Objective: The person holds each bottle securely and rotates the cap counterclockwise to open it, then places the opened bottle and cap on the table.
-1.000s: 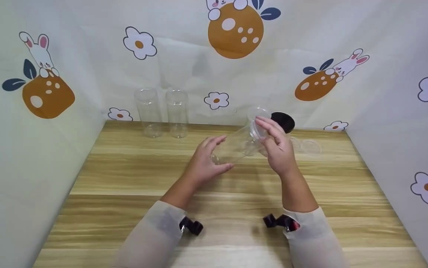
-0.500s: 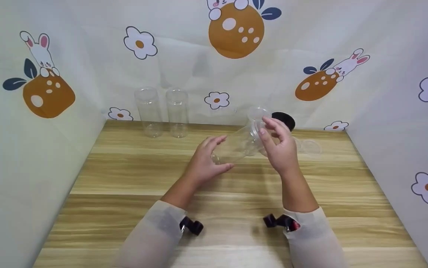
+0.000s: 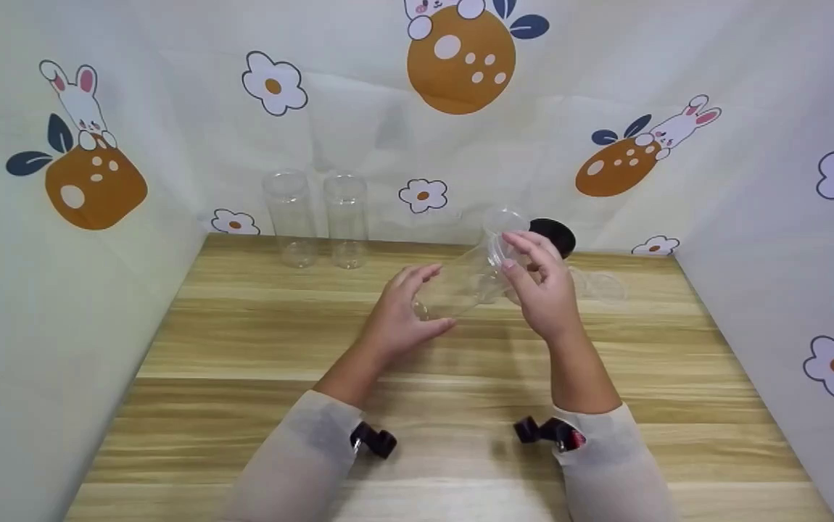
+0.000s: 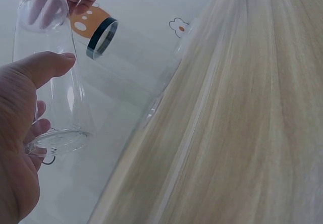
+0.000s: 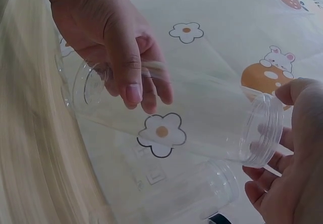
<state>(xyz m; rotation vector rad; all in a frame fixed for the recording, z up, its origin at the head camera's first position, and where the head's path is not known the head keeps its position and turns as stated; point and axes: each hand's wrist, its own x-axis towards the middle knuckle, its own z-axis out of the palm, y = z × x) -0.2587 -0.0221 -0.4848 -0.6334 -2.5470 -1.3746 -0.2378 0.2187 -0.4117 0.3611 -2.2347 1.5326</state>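
Note:
In the head view, a clear plastic jar [image 3: 460,283] is held tilted above the table, its rim toward upper right. My left hand [image 3: 402,308] grips it round the base, thumb and fingers on opposite sides. At the raised end, my right hand [image 3: 547,286] holds the ridged rim between thumb and fingers. The right wrist view has the thumb on one side of this rim [image 5: 265,130] and fingers on the other. Whether a separate clear lid covers the rim, I cannot tell. The left wrist view gives the jar [image 4: 55,82] end to end.
Two clear jars [image 3: 288,217] [image 3: 346,217] stand upright at the back left. Behind my right hand are another clear jar [image 3: 504,217] and a black round piece [image 3: 553,238]. Flat clear discs [image 3: 605,286] lie to its right on the wooden table [image 3: 431,435]. Patterned cloth walls enclose the back and sides.
My right hand's fingers loosened and came slightly away from the jar's rim, then closed round it again. My left hand and the jar have stayed nearly still.

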